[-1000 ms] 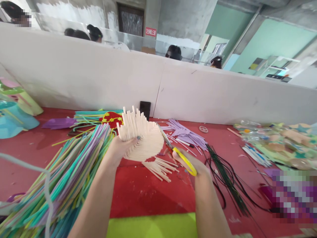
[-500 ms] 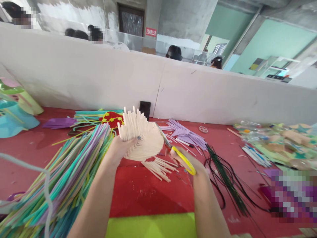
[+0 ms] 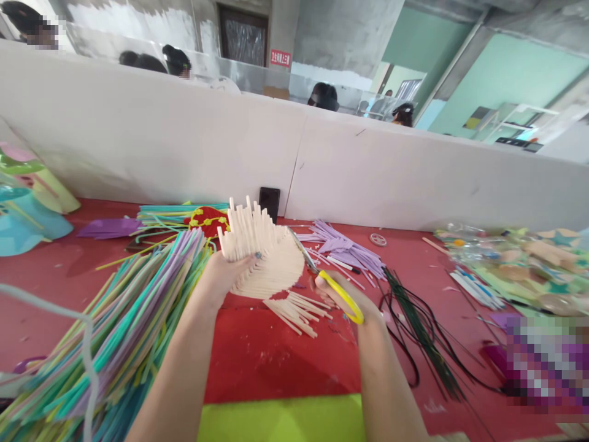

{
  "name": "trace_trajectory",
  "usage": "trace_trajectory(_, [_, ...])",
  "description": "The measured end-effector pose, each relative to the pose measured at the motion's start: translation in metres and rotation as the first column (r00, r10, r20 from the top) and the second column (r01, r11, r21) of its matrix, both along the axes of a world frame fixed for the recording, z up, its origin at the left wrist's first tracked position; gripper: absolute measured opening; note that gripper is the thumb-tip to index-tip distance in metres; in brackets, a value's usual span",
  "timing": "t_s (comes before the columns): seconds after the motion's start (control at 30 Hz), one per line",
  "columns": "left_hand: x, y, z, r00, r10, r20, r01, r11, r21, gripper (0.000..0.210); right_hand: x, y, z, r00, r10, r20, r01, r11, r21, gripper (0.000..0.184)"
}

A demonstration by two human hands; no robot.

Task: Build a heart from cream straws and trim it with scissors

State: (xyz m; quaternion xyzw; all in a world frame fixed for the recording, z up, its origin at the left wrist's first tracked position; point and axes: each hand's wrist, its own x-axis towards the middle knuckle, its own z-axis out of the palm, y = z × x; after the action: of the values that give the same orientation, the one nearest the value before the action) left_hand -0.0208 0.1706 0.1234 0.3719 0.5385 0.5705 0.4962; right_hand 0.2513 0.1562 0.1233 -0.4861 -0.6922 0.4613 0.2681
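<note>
My left hand (image 3: 227,270) is closed on the left side of a cream panel made of pipe cleaners (image 3: 276,261) laid side by side. Uneven ends stick up along its top left, while the right edge is rounded. In my right hand (image 3: 338,291) are yellow-handled scissors (image 3: 343,298), their blades lying along the panel's right edge. How far the blades are apart is hard to make out. Loose cream pipe cleaners (image 3: 299,313) lie just below the panel on a red sheet (image 3: 280,362).
A large bundle of coloured pipe cleaners (image 3: 105,337) lies at the left. Purple pipe cleaners (image 3: 347,248) and dark green stems (image 3: 421,334) are right of my hands. A black phone (image 3: 269,204) leans against the white partition (image 3: 207,141). Craft pieces (image 3: 543,264) cover the far right.
The scissors' blades look slightly shifted against the panel's edge, and the fingers of my right hand have moved a little. My left hand and the panel stay nearly still.
</note>
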Motion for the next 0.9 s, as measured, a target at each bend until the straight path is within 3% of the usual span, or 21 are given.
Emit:
trace_trajectory(0.23, [0.0,0.001,0.0,1.0,0.0,-0.016,0.0,1.0,0.008,0.054,-0.002,0.0,0.003,0.998,0.065,-0.023,-0.065,0.998,-0.02,0.05])
trace_trajectory(0.53, [-0.003,0.001,-0.003,1.0,-0.005,0.004,0.005,1.0,0.01,0.055,-0.005,0.001,0.008,0.999,-0.021,0.028,0.023,0.998,-0.063,0.048])
trace_trajectory(0.77, [-0.002,0.003,-0.003,1.0,-0.002,0.02,0.002,1.0,0.024,0.058,0.016,0.001,0.003,0.992,0.075,0.102,-0.077,0.997,0.013,0.031])
trace_trajectory(0.9, [0.003,0.007,-0.004,0.993,0.029,0.116,-0.04,0.994,0.102,0.059,0.031,-0.002,0.007,0.99,0.132,0.045,-0.13,0.991,-0.039,0.04])
